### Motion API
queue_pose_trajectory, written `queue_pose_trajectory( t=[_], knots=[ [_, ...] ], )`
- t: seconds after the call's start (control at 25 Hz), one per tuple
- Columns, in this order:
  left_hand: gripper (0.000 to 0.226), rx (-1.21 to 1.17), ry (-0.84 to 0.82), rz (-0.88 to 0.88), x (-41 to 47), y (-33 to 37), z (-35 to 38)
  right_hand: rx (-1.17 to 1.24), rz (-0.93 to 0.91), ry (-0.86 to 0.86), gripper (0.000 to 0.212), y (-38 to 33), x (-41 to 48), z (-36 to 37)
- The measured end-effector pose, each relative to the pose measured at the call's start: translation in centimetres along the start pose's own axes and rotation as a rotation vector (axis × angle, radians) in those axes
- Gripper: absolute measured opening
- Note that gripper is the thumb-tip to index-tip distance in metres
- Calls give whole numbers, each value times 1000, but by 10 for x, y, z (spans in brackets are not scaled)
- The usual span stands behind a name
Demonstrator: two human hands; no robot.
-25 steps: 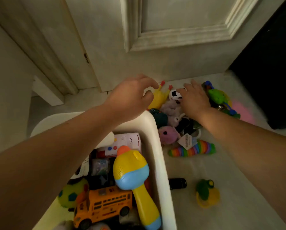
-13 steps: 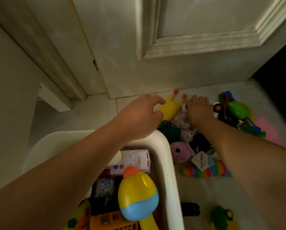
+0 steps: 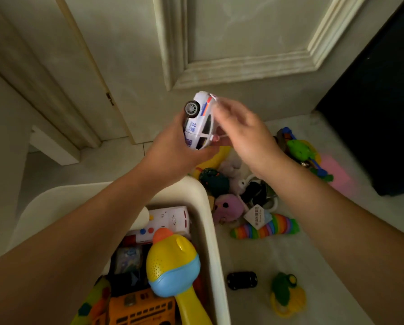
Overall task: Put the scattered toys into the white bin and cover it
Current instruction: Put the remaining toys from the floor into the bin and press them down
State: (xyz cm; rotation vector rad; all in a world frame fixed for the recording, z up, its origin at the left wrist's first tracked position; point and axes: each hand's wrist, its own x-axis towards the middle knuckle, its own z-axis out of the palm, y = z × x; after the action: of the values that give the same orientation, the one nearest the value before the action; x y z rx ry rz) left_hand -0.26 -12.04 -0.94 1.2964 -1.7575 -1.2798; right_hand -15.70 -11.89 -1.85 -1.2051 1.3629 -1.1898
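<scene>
A white toy police car (image 3: 199, 123) is held up in the air, nose up, above the far corner of the white bin (image 3: 216, 231). My left hand (image 3: 172, 148) grips its lower end. My right hand (image 3: 245, 137) is blurred, its fingers and thumb lying along the car's roof side. The bin holds a yellow and blue microphone toy (image 3: 172, 266), an orange bus (image 3: 140, 308) and a white console (image 3: 165, 219). On the floor to its right lie a pink plush (image 3: 229, 205), a rainbow slug (image 3: 273, 228), a yellow rubber chicken (image 3: 210, 163) and a green frog toy (image 3: 299, 148).
A small black car (image 3: 242, 280) and a green and yellow toy (image 3: 286, 294) lie nearer me on the floor. A cream panelled door (image 3: 243, 43) stands just behind the pile. A dark piece of furniture (image 3: 384, 113) bounds the right side.
The white car has been lifted off the floor pile and now sits in my left hand. Both hands have risen from the toys to in front of the door.
</scene>
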Motion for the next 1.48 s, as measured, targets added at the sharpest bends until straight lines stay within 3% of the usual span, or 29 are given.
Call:
queue_pose_trajectory(
  t=[0.08,0.2,0.32,0.4,0.52,0.72,0.84,0.96,1.12,1.32,1.48],
  knots=[
    [49,-63,111,-61,-3,-1,-2,-166,142,67,26,26,8,-2],
    [48,-172,187,-111,-5,0,-5,-725,336,-85,39,88,4,1],
    [50,-153,192,-88,-3,0,-5,-1119,272,-209,66,120,-6,21],
    [53,-113,172,-92,-4,-3,-5,-1283,241,-263,67,122,-6,30],
    [53,-134,169,-96,-6,-3,-5,-1134,311,-252,64,114,3,32],
    [44,-268,160,-77,-15,9,-14,250,646,13,42,54,0,9],
    [32,-282,93,-40,-39,29,-25,507,522,-4,37,3,-22,-4],
    [26,-254,-71,-76,-77,51,-45,431,427,-151,31,-53,-55,4],
    [24,-249,-186,-252,-150,51,-67,99,441,-212,15,-88,-115,34],
    [56,-396,-227,-523,-216,5,-66,-659,452,-351,45,-81,-176,68],
    [83,-385,-287,-627,-233,-31,-39,-883,458,-517,43,-69,-200,79]
  ],
)
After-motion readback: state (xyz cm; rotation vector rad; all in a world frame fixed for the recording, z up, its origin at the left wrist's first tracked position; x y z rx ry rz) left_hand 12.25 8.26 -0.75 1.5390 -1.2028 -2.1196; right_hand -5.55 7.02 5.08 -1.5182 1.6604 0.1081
